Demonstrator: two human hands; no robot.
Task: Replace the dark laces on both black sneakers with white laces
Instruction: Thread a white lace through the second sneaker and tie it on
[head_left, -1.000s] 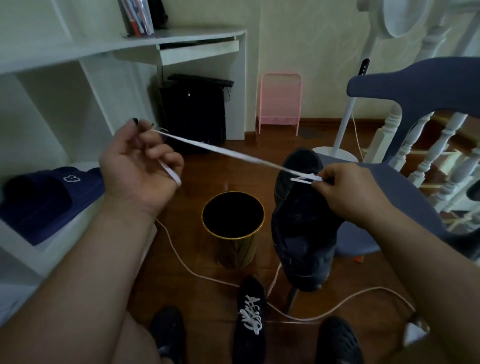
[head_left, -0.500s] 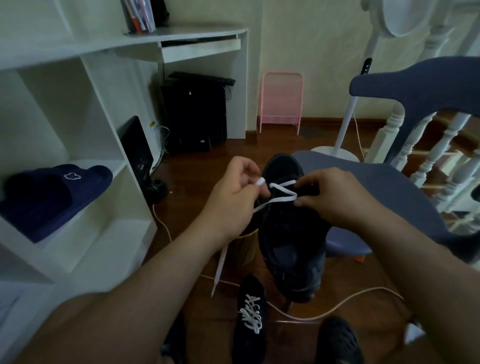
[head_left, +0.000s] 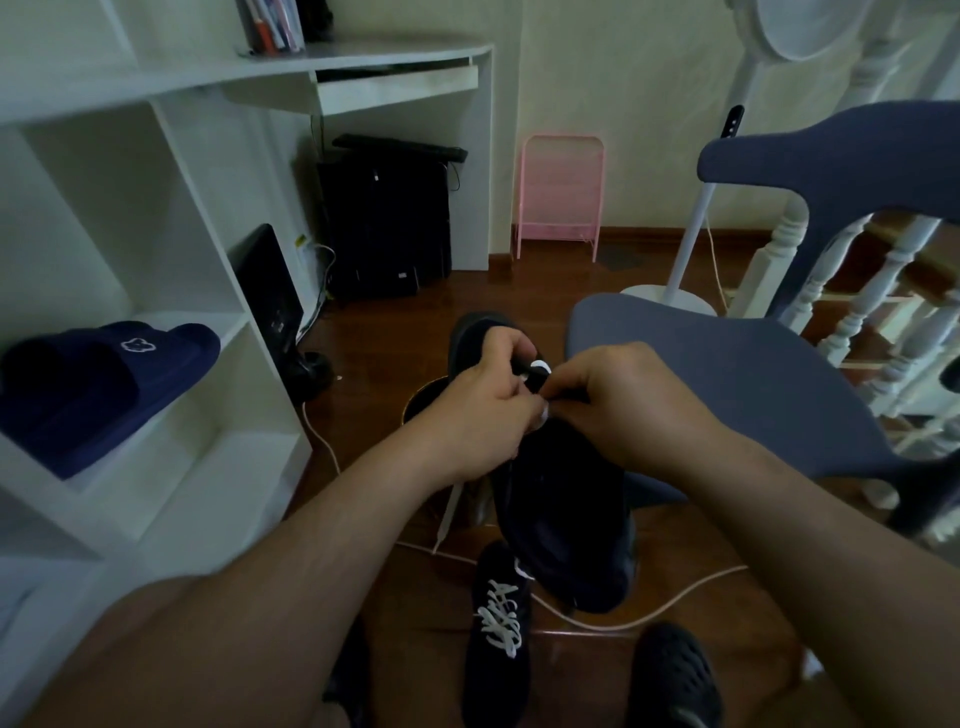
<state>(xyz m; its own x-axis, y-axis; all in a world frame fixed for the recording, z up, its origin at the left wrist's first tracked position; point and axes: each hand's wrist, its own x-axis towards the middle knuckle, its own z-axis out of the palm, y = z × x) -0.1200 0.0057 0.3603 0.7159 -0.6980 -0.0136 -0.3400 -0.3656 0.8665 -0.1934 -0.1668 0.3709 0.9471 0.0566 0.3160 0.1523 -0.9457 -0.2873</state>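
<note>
Pointing toe away, sneaker (head_left: 561, 499) between both hands (head_left: 550, 400).

Home room: white desk (head_left: 363, 57), slipper (head_left: 104, 384) shelf, stair balusters (head_left: 878, 291)

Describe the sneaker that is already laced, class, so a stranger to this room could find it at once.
Start at the blue chair on the wooden floor. Just in front of it two hands work on a raised black sneaker; look on the floor directly below that one. The finished sneaker lies there alone, the only one showing white laces criss-crossed up its front.
</note>
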